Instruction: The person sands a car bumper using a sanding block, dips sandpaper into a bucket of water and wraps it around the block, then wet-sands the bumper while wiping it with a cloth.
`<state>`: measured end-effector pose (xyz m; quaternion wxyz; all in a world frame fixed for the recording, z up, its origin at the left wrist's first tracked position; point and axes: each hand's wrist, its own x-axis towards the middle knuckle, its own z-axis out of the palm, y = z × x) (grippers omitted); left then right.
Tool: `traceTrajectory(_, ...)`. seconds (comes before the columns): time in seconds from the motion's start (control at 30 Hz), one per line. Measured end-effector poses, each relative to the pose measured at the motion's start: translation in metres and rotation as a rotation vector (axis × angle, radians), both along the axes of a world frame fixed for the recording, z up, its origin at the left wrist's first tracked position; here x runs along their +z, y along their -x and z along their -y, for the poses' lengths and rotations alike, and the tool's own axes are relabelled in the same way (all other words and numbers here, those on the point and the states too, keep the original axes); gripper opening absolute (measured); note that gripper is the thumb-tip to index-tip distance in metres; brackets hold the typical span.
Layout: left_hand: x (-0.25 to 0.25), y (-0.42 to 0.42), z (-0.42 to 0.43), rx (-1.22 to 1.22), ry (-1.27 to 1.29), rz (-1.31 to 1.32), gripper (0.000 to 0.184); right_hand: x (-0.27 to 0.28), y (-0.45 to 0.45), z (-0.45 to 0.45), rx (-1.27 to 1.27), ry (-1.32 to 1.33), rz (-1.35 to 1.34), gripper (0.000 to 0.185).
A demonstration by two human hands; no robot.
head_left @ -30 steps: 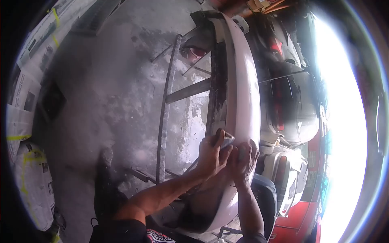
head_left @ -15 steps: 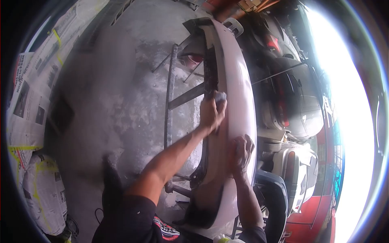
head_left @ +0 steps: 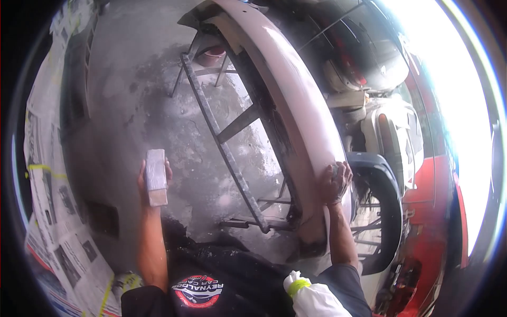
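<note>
My left hand (head_left: 141, 177) is wrapped round a pale rectangular sanding block (head_left: 156, 171), held up over the concrete floor, apart from the bumper. The block's whitish face is towards me, with a brownish part at its lower end. My right hand (head_left: 337, 182) rests on the outer surface of a long pinkish-white car bumper (head_left: 301, 100), near its lower end. Its fingers are curled, and something greyish shows between them, too hidden to name. A metal stand (head_left: 227, 153) sits under and beside the bumper.
Newspaper-masked panels (head_left: 58, 211) with yellow tape line the left. A reddish bucket (head_left: 212, 55) is beyond the stand. Other bumpers (head_left: 393, 132), a black curved part (head_left: 388, 190) and red parts (head_left: 428, 211) lie right. A white cloth bundle (head_left: 314, 297) is at my chest.
My left hand has come away from the bumper with the block and moved left. My right hand stays on the bumper. The view has shifted, and the bumper now appears more slanted.
</note>
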<state>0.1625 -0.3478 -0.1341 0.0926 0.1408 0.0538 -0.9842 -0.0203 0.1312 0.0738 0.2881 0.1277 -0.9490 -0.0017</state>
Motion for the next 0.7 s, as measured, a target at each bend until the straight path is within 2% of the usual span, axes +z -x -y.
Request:
traceTrajectory(0.07,0.014,0.010,0.023,-0.075,-0.052,-0.055,0.058,-0.018,0.003,-0.004,-0.256,-0.179,-0.151,0.030)
traceTrajectory(0.1,0.027,0.016,0.036,-0.114,-0.029,-0.105,0.060,-0.027,0.008,-0.011,-0.295,-0.255,-0.282,0.025)
traceTrajectory(0.13,0.040,0.023,0.045,-0.143,0.002,-0.145,0.062,-0.035,0.011,-0.018,-0.319,-0.360,-0.270,0.024)
traceTrajectory(0.17,0.049,0.032,0.059,-0.180,0.001,-0.142,0.065,-0.024,0.004,-0.005,-0.213,-0.500,-0.348,0.024)
traceTrajectory(0.2,0.053,0.042,0.075,-0.222,-0.007,-0.152,0.066,-0.037,0.007,-0.013,-0.302,-0.342,-0.283,0.019)
traceTrajectory(0.23,0.066,0.054,0.091,-0.234,0.039,-0.120,0.067,-0.039,-0.001,-0.016,-0.297,-0.669,-0.121,0.021)
traceTrajectory(0.33,0.091,0.092,0.127,-0.199,0.142,-0.035,0.058,-0.040,0.003,-0.007,-0.662,-0.532,0.172,0.054)
traceTrajectory(0.4,0.072,0.112,0.171,-0.273,0.185,-0.109,0.054,-0.007,0.007,0.043,-0.823,-0.207,0.257,0.059)
traceTrajectory(0.43,0.060,0.124,0.188,-0.348,0.202,-0.183,0.050,0.000,0.019,0.060,-0.826,-0.183,0.251,0.059)
traceTrajectory(0.47,0.068,0.135,0.198,-0.264,0.467,0.082,0.045,0.002,0.035,0.076,-0.902,0.043,0.216,0.054)
traceTrajectory(0.5,0.070,0.144,0.209,-0.261,0.614,0.192,0.041,-0.002,0.048,0.089,-0.976,0.272,0.180,0.050)
traceTrajectory(0.53,0.074,0.154,0.222,-0.252,0.707,0.350,0.038,-0.013,0.066,0.113,-0.992,0.295,0.182,0.050)
traceTrajectory(0.57,0.056,0.159,0.240,-0.314,0.737,0.413,0.036,-0.026,0.089,0.141,-0.843,0.238,0.102,0.048)
traceTrajectory(0.6,0.045,0.163,0.255,-0.358,0.916,0.495,0.037,-0.029,0.116,0.176,-0.697,0.186,0.014,0.047)
traceTrajectory(0.63,0.057,0.168,0.265,-0.460,1.278,0.659,0.036,-0.009,0.142,0.227,-0.636,0.228,0.091,0.042)
traceTrajectory(0.67,0.066,0.173,0.268,-0.475,1.430,0.727,0.034,0.012,0.168,0.279,-0.575,0.267,0.174,0.037)
traceTrajectory(0.7,0.072,0.180,0.276,-0.543,1.416,0.716,0.036,0.014,0.197,0.312,-0.441,0.264,0.146,0.033)
